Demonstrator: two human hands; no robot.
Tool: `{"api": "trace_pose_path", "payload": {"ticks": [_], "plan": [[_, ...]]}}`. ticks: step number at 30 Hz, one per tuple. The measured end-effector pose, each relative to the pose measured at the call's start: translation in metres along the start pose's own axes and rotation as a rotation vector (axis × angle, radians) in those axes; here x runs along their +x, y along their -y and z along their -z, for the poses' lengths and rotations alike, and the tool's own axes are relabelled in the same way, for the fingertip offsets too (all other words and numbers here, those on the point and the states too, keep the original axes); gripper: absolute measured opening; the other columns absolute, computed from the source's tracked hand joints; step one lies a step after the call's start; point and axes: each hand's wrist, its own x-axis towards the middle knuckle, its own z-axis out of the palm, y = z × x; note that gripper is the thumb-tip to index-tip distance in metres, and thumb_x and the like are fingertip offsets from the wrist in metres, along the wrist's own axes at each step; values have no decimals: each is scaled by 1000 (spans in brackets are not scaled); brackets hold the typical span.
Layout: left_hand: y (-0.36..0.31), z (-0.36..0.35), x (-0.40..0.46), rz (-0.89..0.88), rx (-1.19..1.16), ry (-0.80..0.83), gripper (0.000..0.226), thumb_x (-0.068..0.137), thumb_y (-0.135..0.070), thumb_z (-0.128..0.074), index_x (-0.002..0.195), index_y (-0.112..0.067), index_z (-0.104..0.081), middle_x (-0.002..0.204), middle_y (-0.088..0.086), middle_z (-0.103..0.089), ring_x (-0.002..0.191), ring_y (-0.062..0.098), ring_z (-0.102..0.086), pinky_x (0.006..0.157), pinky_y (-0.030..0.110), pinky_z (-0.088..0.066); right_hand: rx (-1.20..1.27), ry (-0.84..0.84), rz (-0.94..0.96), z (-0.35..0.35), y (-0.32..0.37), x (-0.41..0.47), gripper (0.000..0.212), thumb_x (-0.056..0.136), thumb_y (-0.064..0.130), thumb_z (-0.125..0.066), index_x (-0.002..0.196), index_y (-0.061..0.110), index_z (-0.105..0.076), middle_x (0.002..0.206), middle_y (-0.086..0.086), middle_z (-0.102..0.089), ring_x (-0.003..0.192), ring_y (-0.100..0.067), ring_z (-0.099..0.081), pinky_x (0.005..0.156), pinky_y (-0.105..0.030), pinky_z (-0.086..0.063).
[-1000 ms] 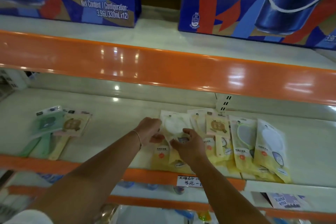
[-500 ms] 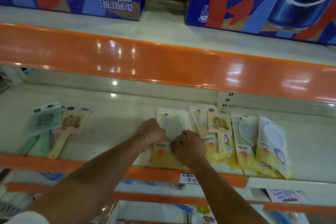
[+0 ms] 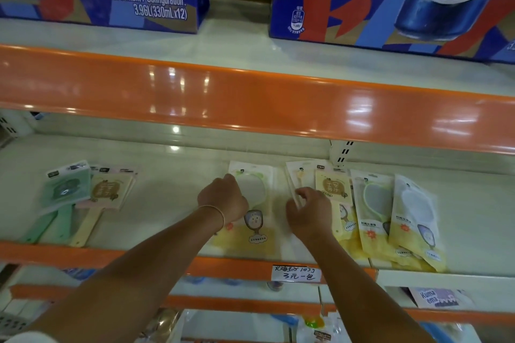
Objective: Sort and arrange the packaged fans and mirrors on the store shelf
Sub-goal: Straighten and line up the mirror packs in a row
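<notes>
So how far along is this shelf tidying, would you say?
Partway, I'd guess. Two fan packs lie grouped at the left. The left hand rests on a mirror pack lying alone mid-shelf, while the right hand reaches into the overlapping pile on the right, which looks unsorted.

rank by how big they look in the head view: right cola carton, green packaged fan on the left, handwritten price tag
1. right cola carton, cropped by the frame and still largest
2. green packaged fan
3. handwritten price tag
</notes>
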Motion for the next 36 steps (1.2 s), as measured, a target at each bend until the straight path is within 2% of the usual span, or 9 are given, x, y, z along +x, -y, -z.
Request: {"api": "trace_pose_path", "payload": {"ticks": [3,5,11,15,20,24,29,32,36], "plan": [[-18,-1,2,-64,-25,2,46,83,-22,-49,127,-9,-44,111,9,-58,92,25,-59,65,31,-43,-132,-87,-84,18,-20,11,37,84,28,-58,118,15,-61,116,-10,-58,109,-29,-51,93,-36,-43],[-31,-2,3,-104,-54,3,37,84,-21,-48,119,-8,-47,113,10,-56,87,24,-54,66,30,-40,-193,-89,-132,27,-36,17,40,83,27,-55,120,14,-56,114,-13,-57,105,-30,-51,91,-37,-44],[-62,-15,3,-245,-133,72,43,91,-28,-46,130,-9,-45,116,10,-56,101,25,-56,78,35,-49,-90,75,-247,43,-54,25,42,82,24,-64,115,3,-50,105,-12,-58,96,-29,-58,73,-31,-46],[-77,-25,1,-304,-258,164,46,92,-30,-48,134,-11,-48,112,9,-63,99,22,-59,83,33,-49,-18,111,-341,51,-57,29,23,82,28,-68,85,6,-62,66,1,-59,58,-12,-57,47,-21,-42],[-95,-32,0,-331,-307,182,40,94,-30,-46,129,-13,-53,123,8,-60,104,20,-58,89,31,-49,158,121,-472,61,-61,31,32,78,32,-73,65,10,-54,62,-4,-61,57,-18,-60,52,-25,-48],[-104,-35,-3,-318,-333,189,36,96,-30,-44,126,-13,-55,118,5,-62,103,19,-59,88,32,-50,241,104,-396,63,-60,30,33,74,32,-74,65,0,-67,55,-5,-61,51,-18,-58,50,-24,-44],[-97,-27,-7,-221,-502,134,32,99,-31,-39,82,-13,-58,83,5,-61,77,21,-58,64,32,-51,163,82,-191,57,-45,26,33,71,31,-70,63,-1,-65,54,-13,-61,47,-16,-49,51,-26,-43],[-80,-15,-9,-93,-658,138,36,100,-34,-36,97,-9,-62,94,12,-65,77,24,-62,66,36,-57,156,98,-111,46,-27,20,33,71,31,-70,64,0,-65,60,-13,-67,49,-18,-54,52,-30,-49],[-46,3,-6,-67,-636,38,35,97,-29,-39,92,-4,-63,92,14,-66,87,32,-65,78,46,-57,130,107,-38,30,4,10,30,73,31,-71,62,5,-62,53,-7,-57,47,-15,-48,48,-24,-38]]}}
